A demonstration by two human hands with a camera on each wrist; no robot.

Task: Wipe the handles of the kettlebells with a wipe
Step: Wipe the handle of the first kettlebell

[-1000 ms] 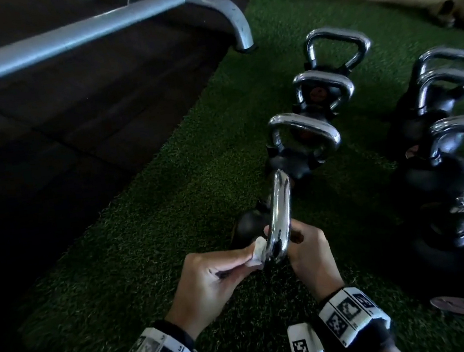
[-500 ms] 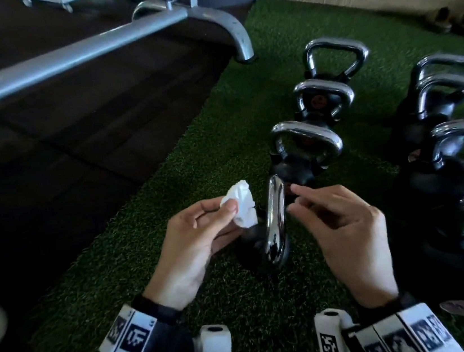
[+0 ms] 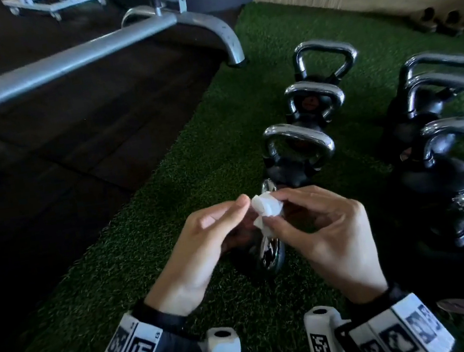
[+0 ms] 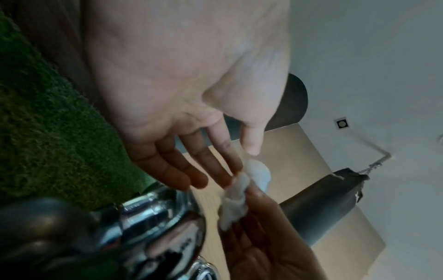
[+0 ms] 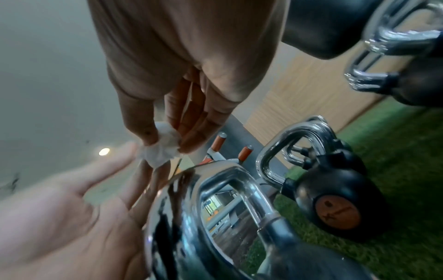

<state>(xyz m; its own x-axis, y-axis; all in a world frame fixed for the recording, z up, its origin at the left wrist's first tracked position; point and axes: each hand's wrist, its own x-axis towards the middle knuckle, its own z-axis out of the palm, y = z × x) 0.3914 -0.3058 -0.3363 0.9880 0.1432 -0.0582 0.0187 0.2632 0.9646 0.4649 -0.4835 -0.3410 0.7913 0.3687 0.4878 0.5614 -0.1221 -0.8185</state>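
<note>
A crumpled white wipe (image 3: 267,209) sits above the nearest kettlebell, whose chrome handle (image 3: 270,255) shows just below my hands. My right hand (image 3: 304,216) pinches the wipe between thumb and fingertips; the right wrist view shows the wipe (image 5: 159,151) in that pinch. My left hand (image 3: 224,218) has straight fingers, with their tips at the wipe's left side. In the left wrist view these fingers (image 4: 191,170) lie flat and the wipe (image 4: 236,197) sits at their tips. Neither hand touches the handle (image 5: 191,199).
Three more small kettlebells (image 3: 298,143) stand in a row behind on the green turf (image 3: 170,213). Larger kettlebells (image 3: 446,65) crowd the right side. A steel frame bar (image 3: 62,65) crosses the dark rubber floor (image 3: 47,170) at left.
Both hands rose from the low end of the handle. The wipe, held by my left hand before, is now pinched by my right hand, and the left fingers have straightened.
</note>
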